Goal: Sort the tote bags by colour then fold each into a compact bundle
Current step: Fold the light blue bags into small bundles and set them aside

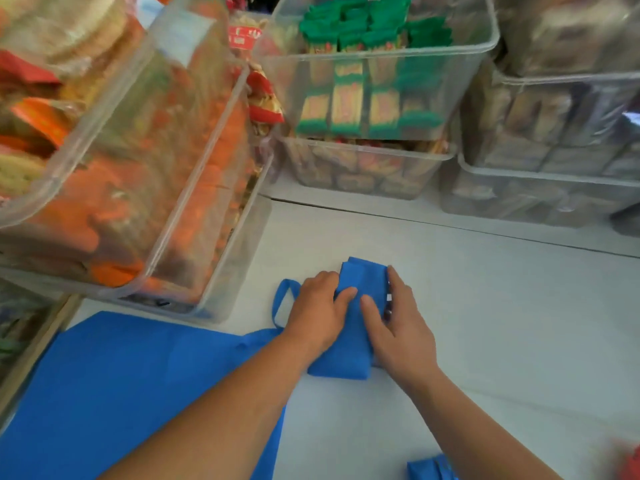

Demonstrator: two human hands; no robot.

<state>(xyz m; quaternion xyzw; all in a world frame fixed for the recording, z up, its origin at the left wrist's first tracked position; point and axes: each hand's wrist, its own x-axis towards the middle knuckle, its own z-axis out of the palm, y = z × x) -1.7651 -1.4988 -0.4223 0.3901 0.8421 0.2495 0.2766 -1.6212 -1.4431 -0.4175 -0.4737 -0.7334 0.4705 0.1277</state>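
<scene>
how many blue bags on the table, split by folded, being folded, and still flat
Being folded under both hands: 1
Still flat, at the left: 1
Folded bundle, partly cut off at the bottom edge: 1
Total: 3 blue bags

A red blur at the bottom right corner is too unclear to count.

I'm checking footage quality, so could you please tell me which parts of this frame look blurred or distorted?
Head view: the clear bins with packets look soft and bowed by the wide lens; the red thing at the lower right corner is smeared; both hands on the blue bag are fairly sharp; lighting even, no harsh shadows.
</scene>
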